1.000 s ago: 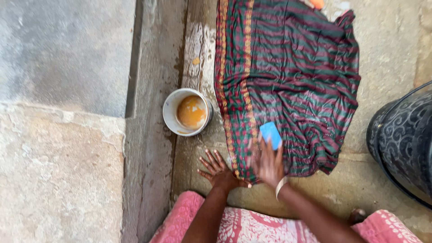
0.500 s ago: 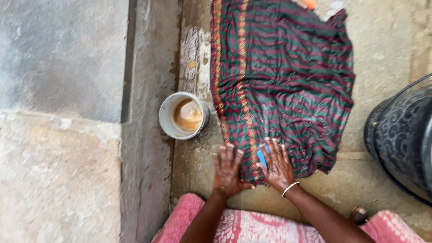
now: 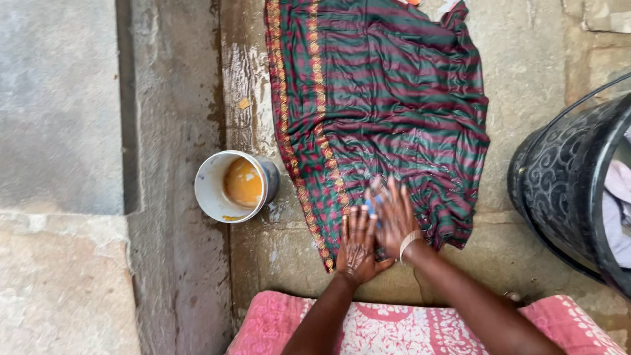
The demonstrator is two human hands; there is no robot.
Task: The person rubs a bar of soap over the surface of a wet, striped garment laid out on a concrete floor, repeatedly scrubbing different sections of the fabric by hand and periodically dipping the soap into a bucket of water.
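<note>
A person's two bare hands press down side by side on the near edge of a wet striped cloth [image 3: 381,112] — green and maroon, with a patterned gold border down its left side; the cloth lies spread flat on a damp stone floor [image 3: 526,59], reaching from the hands to the far edge of the view. The left hand [image 3: 358,244] lies palm down, fingers straight and slightly spread, on the cloth's near left corner; the right hand [image 3: 394,217], just beside it and touching it, is blurred, fingers extended over a small blue block [image 3: 370,205] of which only a sliver shows — whether they grip it or merely press it cannot be told; a pale bangle [image 3: 409,242] circles the right wrist. Left of the cloth stands a small white pot [image 3: 211,190] holding orange-brown liquid. At the right edge stands a dark patterned bucket [image 3: 565,177]. Nearest the viewer, pink patterned fabric [image 3: 276,329] covers the person's lap.
</note>
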